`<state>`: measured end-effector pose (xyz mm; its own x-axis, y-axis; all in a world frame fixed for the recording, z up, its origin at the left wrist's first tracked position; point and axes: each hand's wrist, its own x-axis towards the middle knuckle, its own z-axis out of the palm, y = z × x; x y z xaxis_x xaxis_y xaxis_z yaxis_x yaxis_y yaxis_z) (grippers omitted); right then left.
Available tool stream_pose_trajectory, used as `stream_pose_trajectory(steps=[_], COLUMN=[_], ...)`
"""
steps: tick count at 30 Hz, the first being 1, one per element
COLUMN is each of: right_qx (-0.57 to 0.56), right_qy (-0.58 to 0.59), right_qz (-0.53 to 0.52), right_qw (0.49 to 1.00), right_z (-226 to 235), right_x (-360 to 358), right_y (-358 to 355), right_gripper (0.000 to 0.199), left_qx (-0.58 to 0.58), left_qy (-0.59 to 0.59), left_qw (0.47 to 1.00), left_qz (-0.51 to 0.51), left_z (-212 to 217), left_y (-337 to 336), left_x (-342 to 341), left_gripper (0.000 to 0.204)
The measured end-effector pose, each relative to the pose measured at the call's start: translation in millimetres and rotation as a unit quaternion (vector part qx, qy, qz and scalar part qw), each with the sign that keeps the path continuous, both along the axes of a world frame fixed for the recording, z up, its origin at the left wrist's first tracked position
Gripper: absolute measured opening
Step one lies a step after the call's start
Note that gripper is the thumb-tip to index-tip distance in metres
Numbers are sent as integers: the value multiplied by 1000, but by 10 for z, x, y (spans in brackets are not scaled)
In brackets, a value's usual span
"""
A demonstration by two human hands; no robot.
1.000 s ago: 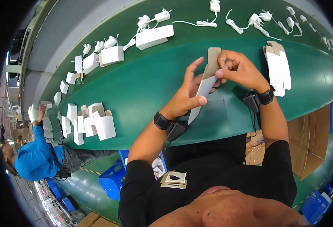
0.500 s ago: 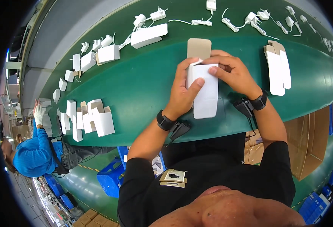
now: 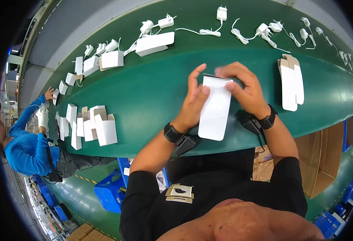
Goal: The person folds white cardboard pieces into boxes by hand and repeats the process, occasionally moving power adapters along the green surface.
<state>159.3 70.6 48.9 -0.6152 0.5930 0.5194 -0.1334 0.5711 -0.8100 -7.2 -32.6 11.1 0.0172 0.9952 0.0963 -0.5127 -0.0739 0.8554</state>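
Between my hands is a narrow white carton box [image 3: 215,110], its long flap pointing toward me. My left hand [image 3: 192,105] grips its left side, with the thumb on the front face and the index finger raised past the top corner. At the top right corner, my right hand [image 3: 246,88] has its thumb on the front and its fingers behind the top edge. Those fingertips are slightly blurred. The far side of the box is hidden. Flat folded white cartons [image 3: 291,82] lie beyond my right hand.
White plug adapters with coiled cables [image 3: 221,15] lie along the far strip of the green table [image 3: 152,88]. Opened white boxes [image 3: 105,129] stand at the left. A co-worker in a blue top [image 3: 28,150] reaches in at far left. A large brown carton [image 3: 319,156] stands below at right.
The brown inner side of the raised top flap no longer shows. The box has tilted and come nearer to me. My left index finger has lifted. The co-worker's arm has reached toward the table.
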Motion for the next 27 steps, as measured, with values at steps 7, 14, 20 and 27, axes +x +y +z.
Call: stream_pose_trajectory(steps=[7, 14, 20, 27], right_qx=[-242, -306, -329, -321], right_qy=[-34, 7, 15, 3], right_qz=[71, 112, 96, 87], right_qw=[967, 946, 939, 943], right_z=[-47, -7, -35, -129], right_x=[179, 166, 171, 210], right_y=[212, 173, 187, 254], right_gripper=[16, 13, 10, 12], left_qx=[108, 99, 149, 138], left_qy=[263, 287, 368, 379], left_qw=[958, 951, 914, 912], left_qz=[29, 63, 80, 82], left_z=[-44, 11, -4, -9], left_y=[48, 53, 72, 125], left_x=[14, 82, 100, 112], left_gripper=[60, 62, 65, 58])
